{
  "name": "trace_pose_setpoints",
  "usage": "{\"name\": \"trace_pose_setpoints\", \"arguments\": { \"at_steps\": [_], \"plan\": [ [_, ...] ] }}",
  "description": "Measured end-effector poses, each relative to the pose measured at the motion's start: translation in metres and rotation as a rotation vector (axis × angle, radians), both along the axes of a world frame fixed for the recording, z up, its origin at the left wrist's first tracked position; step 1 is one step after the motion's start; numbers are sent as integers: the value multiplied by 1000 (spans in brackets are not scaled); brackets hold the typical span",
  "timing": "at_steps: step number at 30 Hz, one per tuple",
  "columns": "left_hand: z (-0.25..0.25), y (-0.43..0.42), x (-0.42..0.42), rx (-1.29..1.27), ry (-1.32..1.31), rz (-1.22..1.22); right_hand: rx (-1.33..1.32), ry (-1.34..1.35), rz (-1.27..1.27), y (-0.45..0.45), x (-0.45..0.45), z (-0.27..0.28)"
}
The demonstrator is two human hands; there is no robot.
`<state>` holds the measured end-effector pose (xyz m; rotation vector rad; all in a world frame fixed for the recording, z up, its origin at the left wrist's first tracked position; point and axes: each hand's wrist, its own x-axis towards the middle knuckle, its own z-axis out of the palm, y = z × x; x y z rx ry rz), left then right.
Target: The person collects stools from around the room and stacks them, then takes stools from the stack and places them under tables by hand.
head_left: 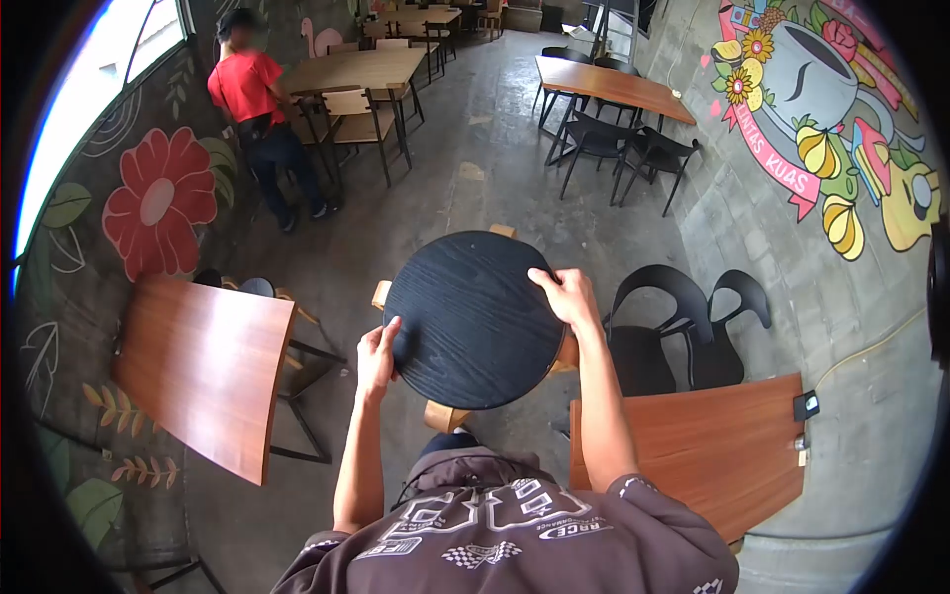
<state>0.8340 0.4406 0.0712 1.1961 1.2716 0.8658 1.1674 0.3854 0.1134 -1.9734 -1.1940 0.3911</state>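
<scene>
A round black stool top (475, 322) with a visible wood grain is held in front of my body. Light wooden legs (447, 416) stick out from under its edge on several sides. My left hand (377, 358) grips the stool's left edge, with the thumb on top. On the upper right edge, my right hand (566, 297) holds on with its thumb over the rim. The fingers beneath the seat are mostly hidden.
Wooden tables stand at the left (208, 361) and lower right (693, 450), with black chairs (653, 337) beside the latter. Farther off are more tables (356, 71), chairs (361, 124) and a person in a red shirt (247, 84).
</scene>
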Motion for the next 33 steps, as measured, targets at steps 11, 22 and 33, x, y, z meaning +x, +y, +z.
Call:
{"name": "trace_pose_setpoints", "arguments": {
  "at_steps": [11,22,33],
  "plan": [
    [-15,70,81,-109,-270,-237,-80,-150,75,129,106,3],
    [-64,96,193,-119,-217,-237,-143,-309,314,263,213,-35],
    [-125,121,325,-236,-111,-23,-308,-331,481,358,308,-109]
  ]
}}
